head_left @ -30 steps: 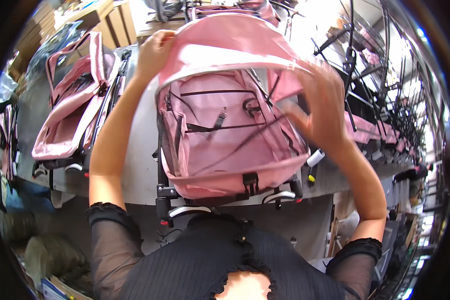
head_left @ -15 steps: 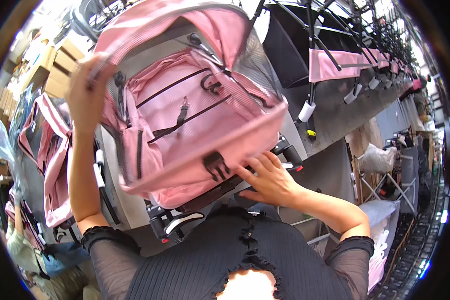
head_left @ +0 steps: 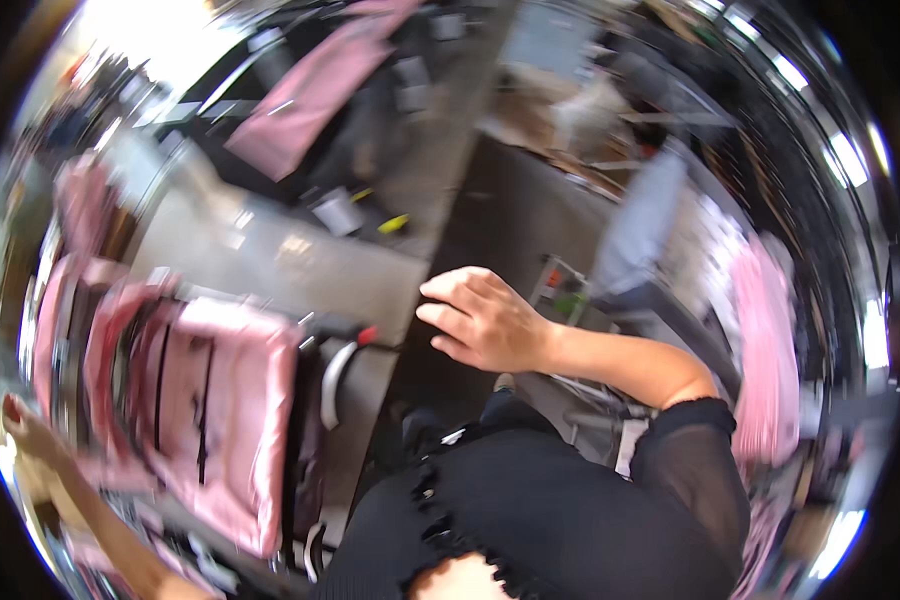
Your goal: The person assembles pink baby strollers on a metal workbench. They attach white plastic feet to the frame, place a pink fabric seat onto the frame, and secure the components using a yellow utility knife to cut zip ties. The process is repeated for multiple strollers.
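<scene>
Item: pink backpack, soft-sided, dark zip lines down its front; lies on the grey bench, well to the left of the right hand and just right of the left hand. Heavily blurred.

Left hand: at the far left rim, against the backpack's edge; whether it grips or only touches cannot be told.

Right hand: held in the air beyond the bench corner, fingers loosely extended and slightly apart, holding nothing, apart from the backpack.

Beyond the right hand, on the bench: a small grey cup-shaped container, contents not discernible; beside it a small yellow object.

Further back: a pink fabric panel. Right of the right hand: a small box with coloured patches; more pink material at the far right.
</scene>
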{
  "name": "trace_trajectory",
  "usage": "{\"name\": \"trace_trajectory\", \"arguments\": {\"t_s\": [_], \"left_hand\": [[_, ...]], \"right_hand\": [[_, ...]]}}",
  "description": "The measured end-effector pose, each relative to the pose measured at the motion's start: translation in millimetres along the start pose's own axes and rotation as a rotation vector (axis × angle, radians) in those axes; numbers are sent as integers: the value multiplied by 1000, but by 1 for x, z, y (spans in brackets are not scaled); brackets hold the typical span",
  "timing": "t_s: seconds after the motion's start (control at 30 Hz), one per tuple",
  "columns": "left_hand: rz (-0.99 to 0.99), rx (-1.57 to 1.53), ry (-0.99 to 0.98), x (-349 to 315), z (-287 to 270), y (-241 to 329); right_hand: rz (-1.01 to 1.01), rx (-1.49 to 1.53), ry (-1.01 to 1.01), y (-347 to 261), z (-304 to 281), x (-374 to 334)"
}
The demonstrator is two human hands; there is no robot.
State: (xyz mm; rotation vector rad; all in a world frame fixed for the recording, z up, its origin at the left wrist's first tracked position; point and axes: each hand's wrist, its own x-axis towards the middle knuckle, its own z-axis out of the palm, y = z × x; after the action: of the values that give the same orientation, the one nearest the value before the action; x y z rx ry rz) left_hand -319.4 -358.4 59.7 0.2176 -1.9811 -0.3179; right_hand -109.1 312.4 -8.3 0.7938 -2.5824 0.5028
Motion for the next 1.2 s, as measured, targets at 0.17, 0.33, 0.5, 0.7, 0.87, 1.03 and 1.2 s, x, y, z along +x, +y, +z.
{"name": "trace_trajectory", "arguments": {"t_s": [0.17, 0.33, 0.5, 0.7, 0.87, 1.03, 1.2], "left_hand": [[640, -615, -844, -163, 37, 363], [1068, -1267, -1154, -327, -36, 644], [1270, -1381, -1611, -476, -75, 852], [1573, -788, -1555, -600, -47, 922], [1203, -395, -1384, -590, 4, 927], [1006, -650, -1588, -570, 35, 931], [1207, -732, -1369, -541, 17, 918]], "right_hand": [[595, -42, 237, 92, -109, -126], [934, -553, 315, 154, -257, -312], [1669, -804, -164, 182, -354, -504], [1505, -576, -59, 174, -350, -579], [1649, -337, 18, 173, -373, -572], [1645, -248, 233, 186, -392, -578], [1467, -559, 221, 214, -440, -537]]}}
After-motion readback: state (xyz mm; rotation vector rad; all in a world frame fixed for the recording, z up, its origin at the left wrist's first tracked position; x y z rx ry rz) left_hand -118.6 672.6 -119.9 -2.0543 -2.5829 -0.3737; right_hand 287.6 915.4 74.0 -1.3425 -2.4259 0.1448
